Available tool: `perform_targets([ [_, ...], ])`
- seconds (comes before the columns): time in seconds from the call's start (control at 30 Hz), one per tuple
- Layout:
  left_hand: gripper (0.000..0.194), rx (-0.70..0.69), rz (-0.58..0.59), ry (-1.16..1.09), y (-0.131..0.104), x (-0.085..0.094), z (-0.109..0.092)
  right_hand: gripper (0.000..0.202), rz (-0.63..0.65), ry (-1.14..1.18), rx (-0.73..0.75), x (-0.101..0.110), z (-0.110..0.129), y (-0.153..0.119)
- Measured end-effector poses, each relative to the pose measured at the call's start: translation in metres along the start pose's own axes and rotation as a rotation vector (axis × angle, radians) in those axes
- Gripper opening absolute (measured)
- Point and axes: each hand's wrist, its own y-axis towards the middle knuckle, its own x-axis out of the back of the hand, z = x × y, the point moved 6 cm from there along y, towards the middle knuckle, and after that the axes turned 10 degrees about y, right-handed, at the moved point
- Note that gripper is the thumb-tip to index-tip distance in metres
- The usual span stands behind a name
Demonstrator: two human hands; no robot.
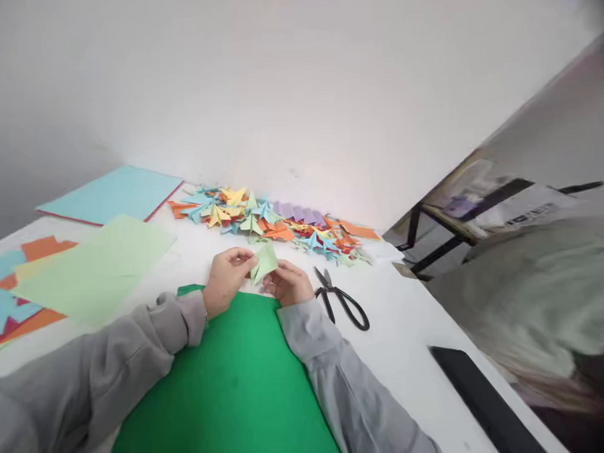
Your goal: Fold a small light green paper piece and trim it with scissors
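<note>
Between my two hands is a small pale green piece of folded paper point(264, 263), lifted over the far end of a green sheet point(233, 383). My left hand point(227, 278) pinches its left side between thumb and fingers. On its lower right side, my right hand point(290, 282) grips it, with some fingers curled out of sight behind. Just beyond lies a heap of small folded paper pieces point(252, 223) in orange, blue, yellow, green and purple. Scissors with black handles point(342, 298) rest on the table right of my right hand, blades slightly parted.
Loose pale green sheets point(98, 269) overlap orange and blue paper point(4, 293) at the left. A large light blue sheet point(113, 193) lies at the back left, near the wall. A flat black object point(482, 399) lies along the right edge; beyond it stands a dark-framed rack point(439, 227).
</note>
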Motion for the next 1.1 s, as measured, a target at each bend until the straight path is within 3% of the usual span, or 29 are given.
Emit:
perform_targets([
  [0.33,0.023,-0.058,0.027,0.054,-0.0022,0.0007,-0.003,0.024,0.021,-0.048,0.007,-0.0063,0.004,-0.0052],
  [0.57,0.029,-0.072,0.072,0.073,-0.0015,-0.0006,-0.002,0.025,-0.005,-0.09,0.008,-0.0089,0.0063,-0.0082],
  [1.1,0.022,-0.085,0.107,0.168,-0.0055,-0.0042,-0.0065,0.021,-0.078,-0.263,0.048,-0.0048,0.0039,-0.0092],
])
